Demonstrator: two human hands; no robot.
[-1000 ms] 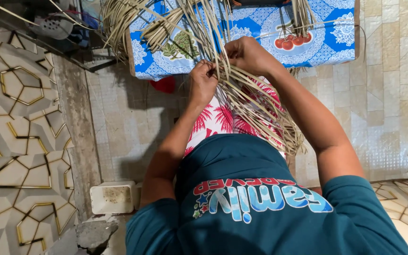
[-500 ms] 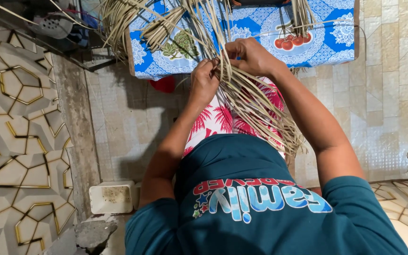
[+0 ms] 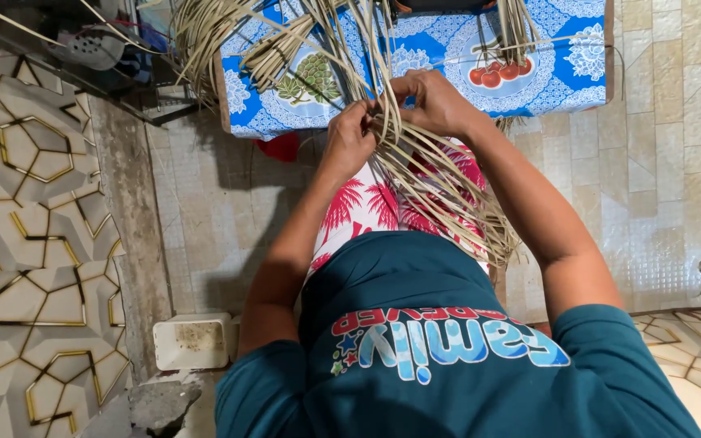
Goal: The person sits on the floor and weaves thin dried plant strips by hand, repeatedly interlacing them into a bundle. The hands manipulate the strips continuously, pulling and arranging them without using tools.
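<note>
Tablecloth (image 3: 440,61) behind tangled straw strips (image 3: 440,191)

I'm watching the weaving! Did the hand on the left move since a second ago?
No, hardly. The left hand sits just below the edge of the blue patterned table, pinching the tan strips, the same spot as before; only the fingers shift slightly.

We see no packages, labels, signs or screens here; the nearest thing is an open, off-white square plastic tub (image 3: 192,341) on the floor.
</note>
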